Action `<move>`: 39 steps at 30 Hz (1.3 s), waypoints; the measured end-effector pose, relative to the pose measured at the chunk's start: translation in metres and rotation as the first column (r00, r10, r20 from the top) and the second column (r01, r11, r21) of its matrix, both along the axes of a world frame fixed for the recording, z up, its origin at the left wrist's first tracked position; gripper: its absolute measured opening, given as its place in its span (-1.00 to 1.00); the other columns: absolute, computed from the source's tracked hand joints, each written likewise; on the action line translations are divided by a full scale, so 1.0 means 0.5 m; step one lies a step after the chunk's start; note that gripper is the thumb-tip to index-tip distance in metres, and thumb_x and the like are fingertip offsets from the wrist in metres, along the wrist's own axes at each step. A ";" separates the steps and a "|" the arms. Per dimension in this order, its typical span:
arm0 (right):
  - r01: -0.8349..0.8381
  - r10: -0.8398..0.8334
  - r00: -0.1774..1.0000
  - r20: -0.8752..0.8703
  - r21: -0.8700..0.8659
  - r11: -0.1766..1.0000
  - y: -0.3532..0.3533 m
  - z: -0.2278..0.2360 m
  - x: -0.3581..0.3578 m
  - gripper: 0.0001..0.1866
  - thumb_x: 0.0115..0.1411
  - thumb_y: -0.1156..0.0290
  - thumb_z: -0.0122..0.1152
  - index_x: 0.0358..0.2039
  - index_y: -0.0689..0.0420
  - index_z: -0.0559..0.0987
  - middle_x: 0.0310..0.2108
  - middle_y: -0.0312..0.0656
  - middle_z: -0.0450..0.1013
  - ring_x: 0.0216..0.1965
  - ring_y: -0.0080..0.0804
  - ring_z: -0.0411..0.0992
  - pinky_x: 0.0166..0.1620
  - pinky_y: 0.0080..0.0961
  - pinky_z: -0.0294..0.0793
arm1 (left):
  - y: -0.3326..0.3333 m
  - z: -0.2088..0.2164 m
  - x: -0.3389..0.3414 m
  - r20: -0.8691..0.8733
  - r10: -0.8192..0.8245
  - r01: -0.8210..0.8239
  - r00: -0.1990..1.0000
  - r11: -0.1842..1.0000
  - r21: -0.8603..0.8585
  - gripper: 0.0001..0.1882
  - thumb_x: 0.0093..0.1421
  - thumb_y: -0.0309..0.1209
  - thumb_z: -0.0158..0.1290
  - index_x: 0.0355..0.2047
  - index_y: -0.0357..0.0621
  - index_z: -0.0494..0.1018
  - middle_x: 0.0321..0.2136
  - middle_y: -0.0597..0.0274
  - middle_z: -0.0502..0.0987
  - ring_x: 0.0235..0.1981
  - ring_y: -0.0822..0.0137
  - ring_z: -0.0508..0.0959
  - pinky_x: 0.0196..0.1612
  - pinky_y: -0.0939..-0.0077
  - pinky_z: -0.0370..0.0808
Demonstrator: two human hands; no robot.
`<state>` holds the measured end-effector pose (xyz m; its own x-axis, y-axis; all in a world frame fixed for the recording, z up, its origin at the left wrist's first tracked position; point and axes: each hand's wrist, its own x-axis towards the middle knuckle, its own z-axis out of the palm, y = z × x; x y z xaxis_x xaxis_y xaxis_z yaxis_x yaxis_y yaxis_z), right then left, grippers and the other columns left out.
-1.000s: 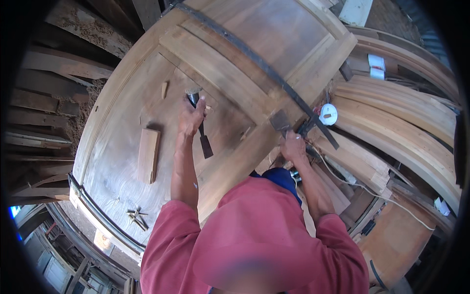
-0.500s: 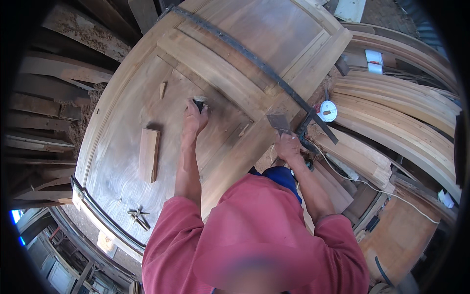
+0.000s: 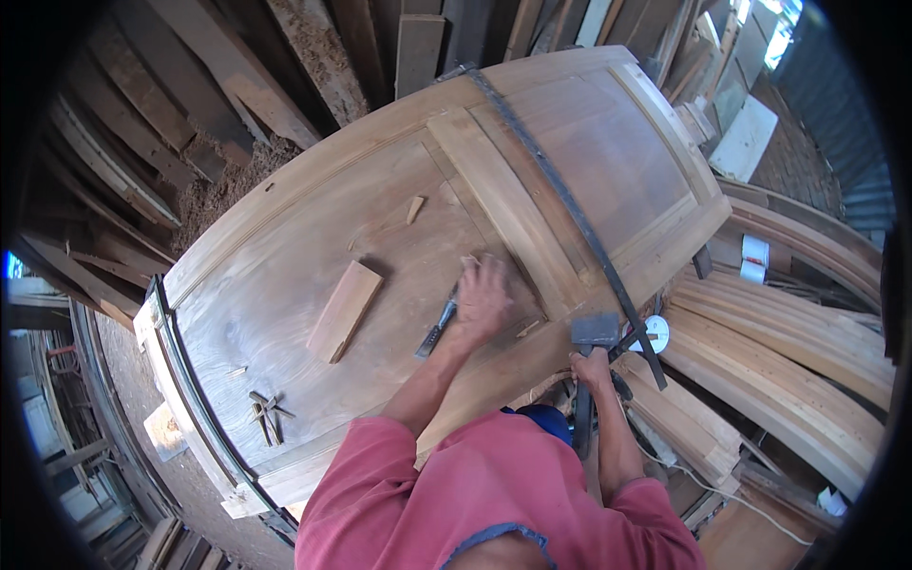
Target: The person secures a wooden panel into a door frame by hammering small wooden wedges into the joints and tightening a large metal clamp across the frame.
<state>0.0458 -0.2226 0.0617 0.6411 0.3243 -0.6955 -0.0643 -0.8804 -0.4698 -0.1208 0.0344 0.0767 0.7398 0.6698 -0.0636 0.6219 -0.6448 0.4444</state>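
Observation:
A large wooden door panel (image 3: 380, 209) lies in front of me. Over its middle is my left hand (image 3: 486, 299), blurred by motion, so its finger pose is unclear. Right beside it, a slim tool with a black handle (image 3: 435, 334) lies on the panel. My right hand (image 3: 591, 367), at the door's near edge, is wrapped round the handle of a tool with a flat grey rectangular head (image 3: 596, 330). Left of my left hand rests a wood block (image 3: 346, 312). A small wood wedge (image 3: 415, 210) lies farther off. Several short dark pieces (image 3: 271, 418) sit near the left end.
A long dark bar clamp (image 3: 560, 190) crosses the door, and another clamp (image 3: 204, 389) spans its left end. Next to the near edge stands a white tub (image 3: 655, 334). Stacked boards (image 3: 779, 351) lie to the right, and rough planks (image 3: 237, 71) lean at the far left.
My view has turned, shifting the door in the picture. My left hand was closed round a black object; now the black-handled tool shows beside it. My right hand still grips the grey-headed tool.

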 end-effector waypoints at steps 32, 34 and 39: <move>-0.326 0.335 0.942 -0.020 0.172 0.929 -0.028 -0.027 0.047 -0.81 0.14 0.49 0.21 -0.57 0.20 0.43 -0.71 -0.21 0.38 -0.76 -0.43 0.37 -0.72 -0.41 0.36 | -0.404 -0.021 -0.684 0.327 0.866 -0.796 0.378 0.484 -0.363 -0.60 0.17 -0.41 0.14 0.02 -0.28 0.46 -0.17 -0.18 0.57 -0.11 -0.14 0.57 -0.01 0.07 0.52; -0.354 0.368 0.929 -0.045 0.182 0.917 -0.020 0.010 -0.004 -0.83 0.14 0.49 0.21 -0.53 0.21 0.43 -0.70 -0.22 0.39 -0.75 -0.44 0.38 -0.71 -0.42 0.38 | -0.409 -0.013 -0.731 0.336 0.870 -0.840 0.359 0.459 -0.289 -0.55 0.15 -0.41 0.15 0.06 -0.27 0.43 -0.12 -0.19 0.54 -0.07 -0.16 0.53 0.03 0.06 0.48; -0.546 0.592 0.788 -0.165 0.255 0.798 0.011 0.077 -0.199 -0.87 0.13 0.46 0.22 -0.45 0.19 0.46 -0.63 -0.25 0.44 -0.69 -0.51 0.43 -0.65 -0.51 0.43 | -0.392 -0.026 -0.851 0.332 0.839 -0.897 0.431 0.438 0.057 -0.42 0.08 -0.41 0.18 0.13 -0.25 0.35 -0.08 -0.16 0.50 -0.05 -0.17 0.47 0.04 -0.01 0.40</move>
